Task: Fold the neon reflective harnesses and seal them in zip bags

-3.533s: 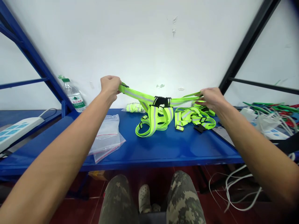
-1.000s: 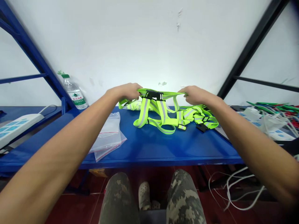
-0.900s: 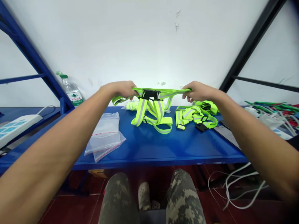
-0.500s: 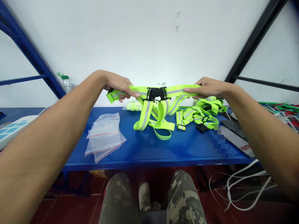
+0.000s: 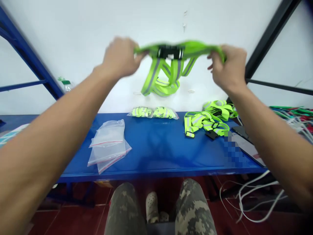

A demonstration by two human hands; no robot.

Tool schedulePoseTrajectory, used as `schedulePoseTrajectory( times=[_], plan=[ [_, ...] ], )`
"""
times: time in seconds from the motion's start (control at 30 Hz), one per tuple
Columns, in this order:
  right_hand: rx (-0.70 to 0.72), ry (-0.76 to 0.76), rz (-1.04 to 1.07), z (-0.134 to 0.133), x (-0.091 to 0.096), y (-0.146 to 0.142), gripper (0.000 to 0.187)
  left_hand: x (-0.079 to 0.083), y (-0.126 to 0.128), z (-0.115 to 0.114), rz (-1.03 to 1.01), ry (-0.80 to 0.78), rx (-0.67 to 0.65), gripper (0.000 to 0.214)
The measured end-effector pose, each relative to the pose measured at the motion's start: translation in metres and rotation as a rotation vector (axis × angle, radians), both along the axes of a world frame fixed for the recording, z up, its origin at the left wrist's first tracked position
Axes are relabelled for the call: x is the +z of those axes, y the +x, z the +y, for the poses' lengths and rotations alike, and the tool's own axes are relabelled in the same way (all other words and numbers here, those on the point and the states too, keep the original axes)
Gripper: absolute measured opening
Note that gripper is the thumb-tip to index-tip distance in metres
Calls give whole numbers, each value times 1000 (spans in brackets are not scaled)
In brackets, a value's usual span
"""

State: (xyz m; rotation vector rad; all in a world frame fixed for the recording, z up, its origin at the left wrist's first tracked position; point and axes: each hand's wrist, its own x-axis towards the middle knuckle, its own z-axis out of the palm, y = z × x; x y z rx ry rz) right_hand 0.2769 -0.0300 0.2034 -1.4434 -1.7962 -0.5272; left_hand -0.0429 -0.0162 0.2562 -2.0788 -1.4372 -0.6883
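Observation:
A neon-yellow reflective harness point(image 5: 154, 76) with grey stripes hangs in the air above the blue table, stretched between my hands. My left hand point(image 5: 123, 57) grips one end of its belt, and my right hand point(image 5: 227, 65) is closed around the other end. Midway along the belt sits a black buckle point(image 5: 170, 52). Loops of strap dangle below it against the white wall, clear of the tabletop. Both hands and the belt are blurred by motion.
Clear zip bags point(image 5: 110, 143) lie stacked at the left of the blue table point(image 5: 156, 156). Two bagged yellow bundles point(image 5: 153, 112) rest by the wall. More reflective straps point(image 5: 207, 120) are heaped at the right, beside a tablet-like device point(image 5: 249, 148). White cables point(image 5: 244, 195) hang at the right.
Both hands have risen with the harness, lifting its dangling loops well off the table. The bagged bundles behind it now show fully.

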Motion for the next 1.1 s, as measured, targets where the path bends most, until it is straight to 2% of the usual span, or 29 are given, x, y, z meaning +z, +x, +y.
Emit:
schedulePoseTrajectory(
  times=[0.03,0.07,0.17,0.23,0.27,0.33,0.4,0.5,0.57,0.63,0.73,0.9,1.0,1.1],
  plan=[
    [62,8,2,-5,-19,3,44,-21,-5,-2,100,-128,-13,67],
    [125,-53,-29,-10,-40,5,34,-45,-10,-3,162,-270,21,61],
    [269,-390,-222,-17,-107,3,28,-118,-15,-5,374,-644,2,56],
    [264,-558,-328,-19,-140,-3,32,-151,-11,-7,473,-865,27,52],
    [258,-616,-379,-19,-151,-6,36,-160,-7,-8,505,-941,47,51],
    [250,-688,-453,-23,-163,-14,43,-167,2,-13,544,-1039,85,57],
    [239,-707,-498,-29,-165,-21,49,-167,11,-21,545,-1059,89,77],
    [257,-664,-522,-39,-166,-30,61,-168,26,-36,501,-1026,-5,111],
    [315,-635,-498,-43,-171,-35,70,-175,35,-45,473,-1009,-108,118],
    [395,-643,-450,-46,-179,-39,75,-184,40,-51,461,-1001,-189,111],
    [514,-657,-387,-48,-190,-45,67,-198,39,-51,434,-956,-255,84],
    [585,-591,-339,-49,-196,-62,56,-222,28,-40,365,-747,-390,54],
    [579,-567,-310,-46,-198,-75,51,-235,24,-40,326,-630,-390,46],
    [578,-492,-307,-41,-201,-84,40,-241,20,-44,304,-598,-382,48]
  ],
)
